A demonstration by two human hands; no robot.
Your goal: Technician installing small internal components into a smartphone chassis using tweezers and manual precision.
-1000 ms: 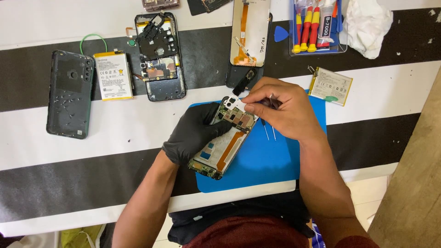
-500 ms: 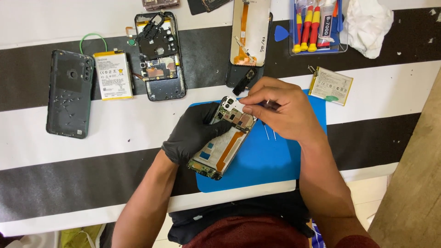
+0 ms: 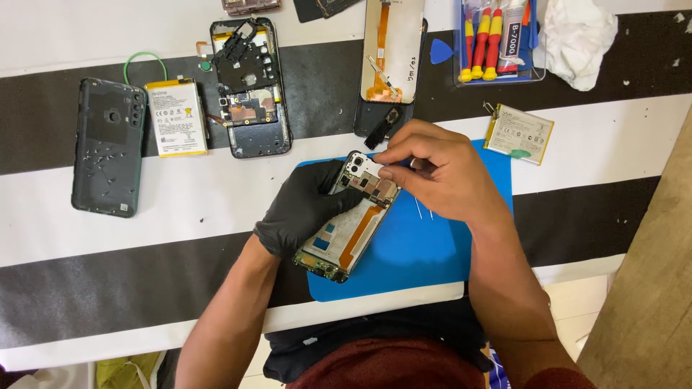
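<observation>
Phone teardown stuff, looks like the board-end step: the opened phone (image 3: 351,220) lies tilted on the blue mat (image 3: 432,252), dead centre of the table. Left hand (image 3: 306,205), in a black glove, grips the phone's edge from 9 o'clock. Right hand (image 3: 440,169), bare, has its fingertips pinched together over the camera end at 12 o'clock. Whether they're holding a tool or a tiny part, can't tell, the fingers cover it. I'd guess the next bit needs a steady, light touch. Another gutted phone (image 3: 249,86) sits off at 11 o'clock, and the screwdriver tray (image 3: 497,43) at 1 o'clock is cut off at the top.
</observation>
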